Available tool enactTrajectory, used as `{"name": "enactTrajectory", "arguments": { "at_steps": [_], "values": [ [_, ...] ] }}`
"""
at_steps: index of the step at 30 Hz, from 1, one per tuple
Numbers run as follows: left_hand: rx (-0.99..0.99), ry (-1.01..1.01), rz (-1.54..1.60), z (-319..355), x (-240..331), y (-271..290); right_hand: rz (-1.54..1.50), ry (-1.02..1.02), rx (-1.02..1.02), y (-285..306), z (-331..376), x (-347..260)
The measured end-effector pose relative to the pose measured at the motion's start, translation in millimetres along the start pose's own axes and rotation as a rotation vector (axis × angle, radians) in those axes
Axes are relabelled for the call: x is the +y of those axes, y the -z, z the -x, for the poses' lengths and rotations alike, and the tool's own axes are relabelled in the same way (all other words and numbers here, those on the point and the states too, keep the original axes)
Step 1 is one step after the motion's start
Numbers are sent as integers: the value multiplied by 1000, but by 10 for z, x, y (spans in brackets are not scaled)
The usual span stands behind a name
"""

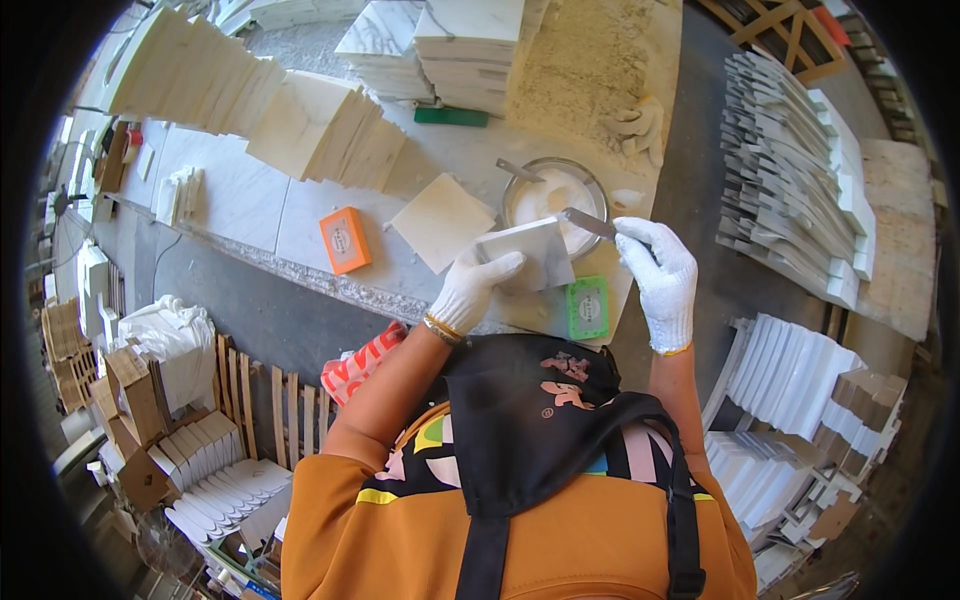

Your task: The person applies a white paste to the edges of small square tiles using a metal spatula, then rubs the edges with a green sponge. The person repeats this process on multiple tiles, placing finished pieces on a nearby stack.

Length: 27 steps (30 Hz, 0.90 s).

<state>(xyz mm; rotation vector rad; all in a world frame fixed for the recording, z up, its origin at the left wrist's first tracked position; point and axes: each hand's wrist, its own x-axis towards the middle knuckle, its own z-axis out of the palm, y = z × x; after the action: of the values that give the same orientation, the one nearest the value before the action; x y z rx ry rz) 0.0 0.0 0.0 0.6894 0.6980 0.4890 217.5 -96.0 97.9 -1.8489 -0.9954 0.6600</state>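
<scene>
- Fingers of the left hand, in a white knit glove, wrap over the near edge of a small square tile; closed grip, thumb underneath I'd judge, tile tilted face-up toward the person so the surface can be worked.
- Right hand, also gloved, is pinched shut on the handle end of a thin metal spatula; blade angles left and its tip meets the tile's far right corner.
- Tile is held in the air just above the near edge of the marble bench, directly in front of a round bowl of white paste — close enough to dip without reaching.
- A second blade rests in the bowl, handle sticking out to the left.
- On the bench: a loose pale tile left of the bowl, an orange block further left, a green block near the right hand.
- Far side: leaning stacks of white tiles, a spare glove on gritty powder.
- Right, on the floor: rows of grey-and-white strips.
</scene>
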Motion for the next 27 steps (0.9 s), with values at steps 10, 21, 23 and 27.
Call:
{"name": "enactTrajectory", "arguments": {
  "at_steps": [10, 21, 23, 27],
  "values": [
    [7, -1, -26, 0, 46, 38, 37, 78, 24, -39, -26, 78],
    [62, -8, 1, -16, -77, 108, 155, -30, -23, -241, -172, 632],
    [85, 2, 8, -15, -88, 104, 127, -133, -55, -282, -190, 596],
    [79, 15, 23, -21, -88, 102, 93, -180, -107, -314, -214, 594]
  ]
}}
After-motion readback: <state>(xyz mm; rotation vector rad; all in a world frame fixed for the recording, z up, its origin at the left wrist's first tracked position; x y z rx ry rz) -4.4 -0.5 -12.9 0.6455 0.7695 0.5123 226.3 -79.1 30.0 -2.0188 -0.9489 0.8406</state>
